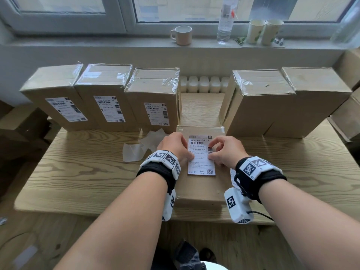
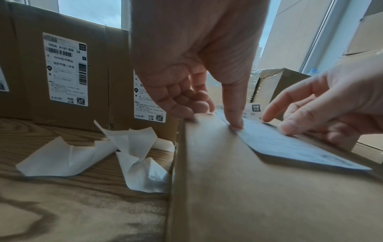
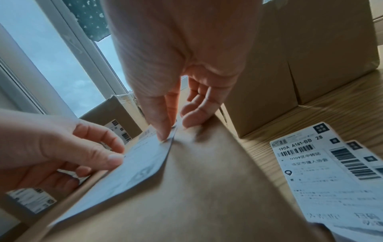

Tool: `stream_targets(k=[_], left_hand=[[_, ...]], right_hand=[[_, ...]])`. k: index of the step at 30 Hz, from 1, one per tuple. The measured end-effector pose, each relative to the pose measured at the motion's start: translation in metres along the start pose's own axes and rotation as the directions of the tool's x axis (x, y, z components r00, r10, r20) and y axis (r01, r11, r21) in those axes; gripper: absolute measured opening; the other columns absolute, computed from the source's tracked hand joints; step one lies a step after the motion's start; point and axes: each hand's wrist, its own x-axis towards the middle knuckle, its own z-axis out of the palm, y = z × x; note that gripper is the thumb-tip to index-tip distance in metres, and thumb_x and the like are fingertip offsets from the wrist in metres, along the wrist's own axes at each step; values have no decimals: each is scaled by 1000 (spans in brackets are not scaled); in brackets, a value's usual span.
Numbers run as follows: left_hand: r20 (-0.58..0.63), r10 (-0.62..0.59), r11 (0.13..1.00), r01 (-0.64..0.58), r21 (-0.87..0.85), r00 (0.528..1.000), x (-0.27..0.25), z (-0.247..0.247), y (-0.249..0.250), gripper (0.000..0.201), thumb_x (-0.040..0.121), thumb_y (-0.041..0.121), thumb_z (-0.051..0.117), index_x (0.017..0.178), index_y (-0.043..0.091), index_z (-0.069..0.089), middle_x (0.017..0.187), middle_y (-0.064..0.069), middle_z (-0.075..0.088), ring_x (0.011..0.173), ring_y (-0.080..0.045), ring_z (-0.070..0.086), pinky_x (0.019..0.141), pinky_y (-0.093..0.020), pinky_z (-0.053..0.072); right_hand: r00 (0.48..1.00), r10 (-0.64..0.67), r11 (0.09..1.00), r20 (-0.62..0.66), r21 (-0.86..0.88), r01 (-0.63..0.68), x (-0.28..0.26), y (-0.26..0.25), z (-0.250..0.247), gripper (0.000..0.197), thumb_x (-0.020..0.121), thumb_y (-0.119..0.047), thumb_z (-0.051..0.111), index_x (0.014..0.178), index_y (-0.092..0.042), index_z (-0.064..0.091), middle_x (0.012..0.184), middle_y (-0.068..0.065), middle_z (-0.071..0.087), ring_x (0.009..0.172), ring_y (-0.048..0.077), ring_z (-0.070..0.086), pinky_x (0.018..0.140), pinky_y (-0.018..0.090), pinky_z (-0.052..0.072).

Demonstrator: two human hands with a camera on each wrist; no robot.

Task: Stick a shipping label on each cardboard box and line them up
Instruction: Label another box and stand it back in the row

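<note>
On flat box (image 1: 200,189), label (image 1: 201,155) under both thumbs

We see a small packing room, maybe in an office or a home business. A wooden bench (image 1: 78,172) stands under a window (image 1: 194,8), with taped cardboard boxes (image 1: 101,94) in a row, some with shipping labels (image 1: 109,108). More cartons (image 1: 25,121) are piled on the floor beside it. On the windowsill (image 1: 116,42) stand a mug (image 1: 182,35), a water bottle (image 1: 226,22) and paper cups (image 1: 255,31). Radiator ribs (image 1: 202,84) show behind the boxes.
</note>
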Motion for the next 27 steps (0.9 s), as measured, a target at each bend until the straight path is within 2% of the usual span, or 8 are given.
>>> stream_targets(k=[2,6,8,11,15,18,23,27], left_hand=[[-7,18,1000,-18,-4,1000,4,-3,-1,36,65,25,87,89,28,61,99,8,62,94,-17,60,81,-35,53],[18,76,996,-75,-45,997,10,-2,4,38,67,16,86,94,36,68,111,1,64,107,-21,60,92,-37,52],[80,109,994,-107,-30,991,11,2,9,51,65,14,87,106,39,69,119,-3,63,113,-23,60,95,-40,52],[104,111,994,-109,-22,988,13,6,8,65,64,17,88,119,43,64,134,4,57,119,-18,57,99,-40,51],[55,66,998,-65,-21,996,17,0,-4,67,68,27,86,126,45,60,132,4,58,118,-17,56,100,-39,49],[28,38,999,-38,-14,999,18,-8,-8,73,67,30,87,132,42,56,130,-1,60,118,-23,57,100,-41,49],[36,31,998,-32,51,999,14,-7,-5,107,60,32,91,149,38,31,144,-8,33,133,-29,39,109,-47,39],[136,53,993,-66,95,989,6,-3,-3,114,61,29,91,151,40,23,160,-10,11,148,-29,17,117,-50,25]], right_hand=[[1000,-4,1000,-15,2,4,3,2,-3,31,73,-17,81,100,-28,71,68,-7,56,64,13,56,74,37,57],[998,-55,998,4,-28,55,8,2,-7,48,73,-26,82,117,-37,67,73,-12,46,64,4,44,70,29,46],[997,-67,994,32,-86,69,9,-1,-6,51,73,-28,82,121,-39,65,88,-9,53,75,5,50,81,32,50],[997,-54,975,53,-211,64,10,-2,-4,58,72,-36,81,126,-42,60,119,-6,54,104,14,56,96,39,49],[1000,-13,965,24,-263,19,11,4,-6,61,74,-46,77,131,-46,54,104,-7,45,99,16,53,95,38,49],[1000,9,969,-16,-246,-12,12,9,-8,63,76,-49,74,135,-41,52,106,-3,47,101,18,55,95,40,49],[994,14,976,-107,-216,-37,10,10,-8,83,70,-52,78,142,-33,41,127,4,43,118,22,50,100,41,46],[999,43,976,20,-216,-37,6,11,-8,97,65,-49,82,147,-36,32,146,6,30,133,24,40,110,42,38]])
